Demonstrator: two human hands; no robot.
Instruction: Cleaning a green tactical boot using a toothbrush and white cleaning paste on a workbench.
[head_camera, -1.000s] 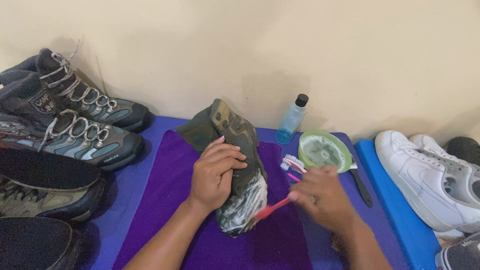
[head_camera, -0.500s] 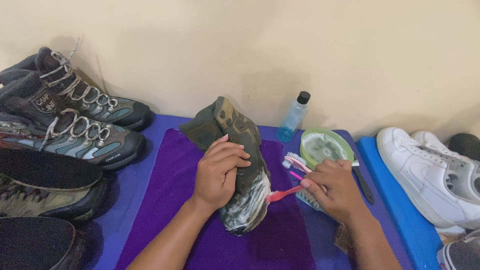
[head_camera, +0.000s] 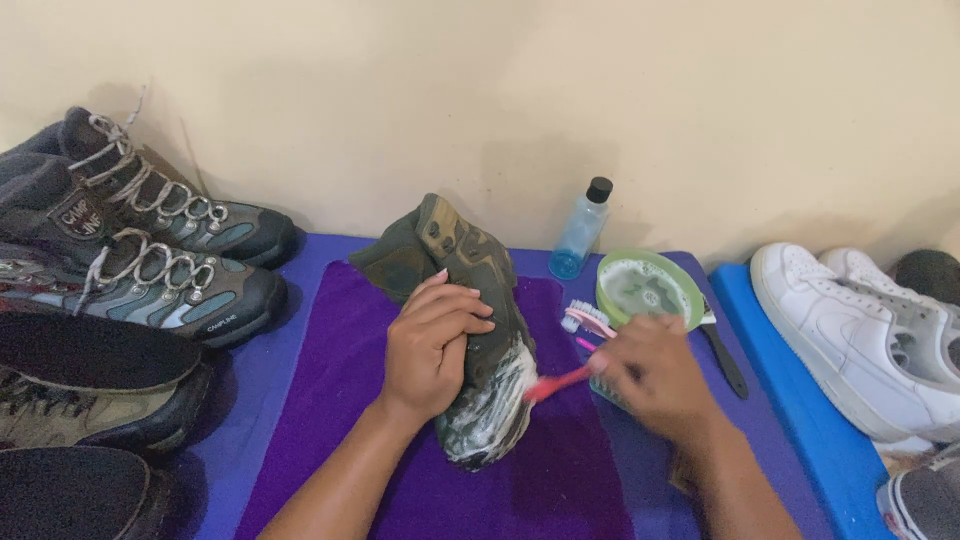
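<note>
far left: grey-teal boots (head_camera: 150, 250) laced, by the wall; dark soles (head_camera: 85, 350) stacked below them, at the frame's edge
mat: purple cloth (head_camera: 340, 370) on blue surface (head_camera: 270, 360); olive shoe (head_camera: 470, 300) lies on the cloth, heel toward the wall, toe toward the camera; toe end white with foam
left hand (head_camera: 430, 350): fingers wrapped over the shoe's middle, closed on it, pinning it to the cloth
red brush (head_camera: 555, 383): head touching the foamy toe side; handle runs right into the other hand
right hand (head_camera: 655, 375): blurred; closed around the brush handle, just right of the shoe
pink brush (head_camera: 588, 322): lies between the shoe and the bowl, bristles up
bottle (head_camera: 582, 230): clear blue, black cap, upright by the wall
bowl (head_camera: 648, 290): green, sudsy inside, just behind the right hand
black handle (head_camera: 724, 360): lies right of the bowl
far right: white sneakers (head_camera: 860, 340) on a blue board (head_camera: 790, 420), well apart from the hands
</note>
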